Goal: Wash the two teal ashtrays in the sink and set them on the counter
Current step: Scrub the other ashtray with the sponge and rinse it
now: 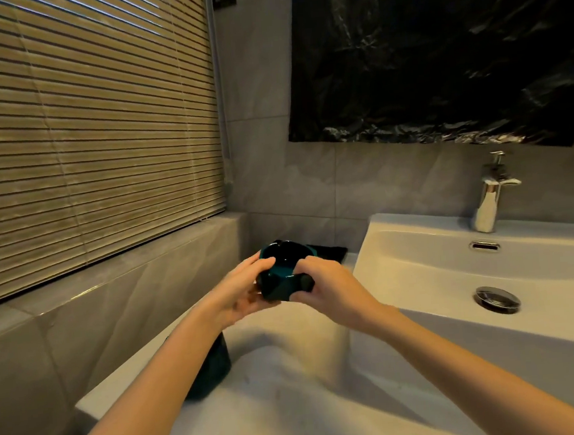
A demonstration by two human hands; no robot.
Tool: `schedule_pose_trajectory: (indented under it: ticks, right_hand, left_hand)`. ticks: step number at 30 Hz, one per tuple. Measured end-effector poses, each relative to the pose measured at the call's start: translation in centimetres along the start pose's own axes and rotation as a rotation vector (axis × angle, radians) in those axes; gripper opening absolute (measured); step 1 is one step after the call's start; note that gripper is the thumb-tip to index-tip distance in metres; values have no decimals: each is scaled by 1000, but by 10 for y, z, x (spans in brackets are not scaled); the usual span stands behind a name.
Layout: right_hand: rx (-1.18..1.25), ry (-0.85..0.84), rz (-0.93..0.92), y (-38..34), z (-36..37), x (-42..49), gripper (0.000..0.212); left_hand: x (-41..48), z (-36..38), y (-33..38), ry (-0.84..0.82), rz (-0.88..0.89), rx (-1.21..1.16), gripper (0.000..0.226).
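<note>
A teal ashtray [283,272] is held above the white counter [285,389], left of the sink [454,272]. My left hand [239,289] grips its left side, thumb over the rim. My right hand [321,283] holds its right side, fingers curled round the edge. A second dark teal ashtray [211,367] stands on the counter at the left, partly hidden behind my left forearm.
A chrome faucet [490,198] stands behind the basin, whose drain [498,299] lies at the right. A dark cloth [329,251] lies on the counter behind the ashtray. Window blinds [83,130] fill the left; a black plastic sheet [437,51] hangs on the wall.
</note>
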State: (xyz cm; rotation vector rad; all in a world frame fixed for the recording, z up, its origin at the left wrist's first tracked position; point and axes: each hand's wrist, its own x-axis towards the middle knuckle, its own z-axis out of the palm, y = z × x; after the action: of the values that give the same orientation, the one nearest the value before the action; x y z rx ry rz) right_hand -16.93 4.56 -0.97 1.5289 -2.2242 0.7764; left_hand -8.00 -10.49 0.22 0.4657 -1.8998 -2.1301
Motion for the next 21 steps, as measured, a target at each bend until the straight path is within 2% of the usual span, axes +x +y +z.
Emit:
schedule_pose_trajectory:
  ticks: [3, 7, 11, 12, 15, 18, 20, 21]
  right_hand:
    - [13, 52, 10, 1, -31, -2, 25]
    - [116, 106, 49, 12, -82, -13, 24]
    - [358, 273, 307, 39, -125, -29, 24]
    - [406, 239, 421, 49, -132, -35, 31]
    - [630, -12, 718, 76, -151, -54, 47]
    - [719, -76, 839, 101, -168, -75, 36]
    - [681, -75, 875, 117, -176, -88, 29]
    - [658, -78, 876, 125, -178, -95, 32]
  left_hand:
    - [3, 23, 19, 59, 85, -22, 24]
    - [9, 59, 34, 39, 90, -73, 22]
    - [22, 100, 39, 1, 169, -81, 35]
    - [24, 111, 38, -11, 194, -65, 36]
    - [29, 148, 31, -85, 291, 37, 32]
    - [32, 183, 21, -201, 358, 138, 43]
    - [32, 204, 16, -291, 412, 215, 52]
    - [33, 212, 12, -324, 470, 265, 56]
